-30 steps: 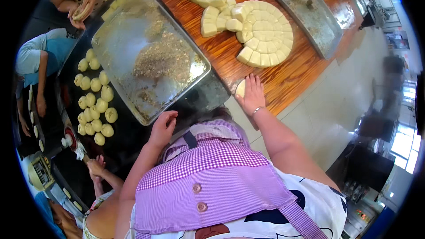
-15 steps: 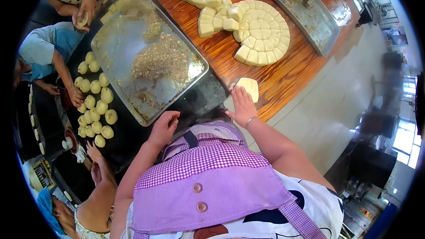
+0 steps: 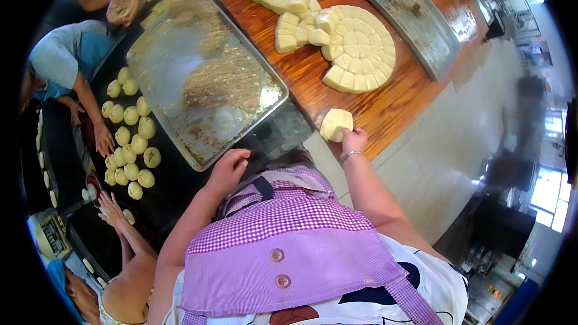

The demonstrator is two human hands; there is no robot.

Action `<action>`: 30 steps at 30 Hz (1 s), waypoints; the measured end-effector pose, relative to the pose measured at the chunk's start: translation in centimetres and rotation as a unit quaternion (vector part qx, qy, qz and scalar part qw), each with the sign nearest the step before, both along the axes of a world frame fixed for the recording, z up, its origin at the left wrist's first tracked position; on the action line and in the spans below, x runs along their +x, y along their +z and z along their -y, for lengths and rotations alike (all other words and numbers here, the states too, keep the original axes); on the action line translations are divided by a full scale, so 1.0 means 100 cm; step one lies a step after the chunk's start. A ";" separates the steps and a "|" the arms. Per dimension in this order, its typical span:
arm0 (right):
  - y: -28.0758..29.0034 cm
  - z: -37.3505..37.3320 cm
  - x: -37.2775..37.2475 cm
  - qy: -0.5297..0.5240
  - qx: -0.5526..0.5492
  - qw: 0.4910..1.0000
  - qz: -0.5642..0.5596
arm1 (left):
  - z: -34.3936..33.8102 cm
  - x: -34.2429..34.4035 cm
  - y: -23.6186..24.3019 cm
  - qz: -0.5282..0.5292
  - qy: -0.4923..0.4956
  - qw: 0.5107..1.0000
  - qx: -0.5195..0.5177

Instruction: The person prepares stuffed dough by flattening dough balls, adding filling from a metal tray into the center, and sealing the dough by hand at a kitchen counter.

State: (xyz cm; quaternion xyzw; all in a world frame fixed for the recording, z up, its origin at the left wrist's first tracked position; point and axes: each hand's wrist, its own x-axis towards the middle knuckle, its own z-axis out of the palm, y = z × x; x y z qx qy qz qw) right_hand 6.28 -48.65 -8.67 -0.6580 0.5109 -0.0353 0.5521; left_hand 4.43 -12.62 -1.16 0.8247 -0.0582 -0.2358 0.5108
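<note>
A flattened, roughly square piece of pale dough lies at the near edge of the brown wooden table. My right hand pinches its near right corner between thumb and fingers. My left hand rests by the near corner of a large metal tray, its fingers loosely curled; whether they hold anything is hidden. Crumbly brown filling is spread in that tray. Farther up the table sits a round slab of dough cut into many blocks, with some loose pieces at its left.
Filled dough balls stand in a group on the dark surface left of the tray. Co-workers' hands work beyond and beside them. A second metal tray with filling lies at the table's far right. Tiled floor runs along the right.
My right hand has gone from lying flat on the dough piece to pinching its near right corner. The left hand has barely moved. A co-worker's hands at lower left have come together.
</note>
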 end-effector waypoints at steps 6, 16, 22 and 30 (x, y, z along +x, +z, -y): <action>0.012 -0.011 0.024 0.121 0.121 0.985 0.037 | 0.007 0.012 -0.021 -0.156 0.124 0.966 -0.168; 0.110 -0.180 0.034 0.535 0.390 0.748 0.026 | -0.026 -0.008 0.002 -0.343 0.278 0.570 -0.693; 0.039 -0.182 0.066 0.294 0.259 0.919 0.035 | -0.063 -0.039 0.016 -0.284 0.358 0.545 -0.703; 0.017 -0.230 0.094 0.282 0.208 0.936 -0.012 | -0.065 -0.053 0.017 -0.264 0.442 0.493 -0.702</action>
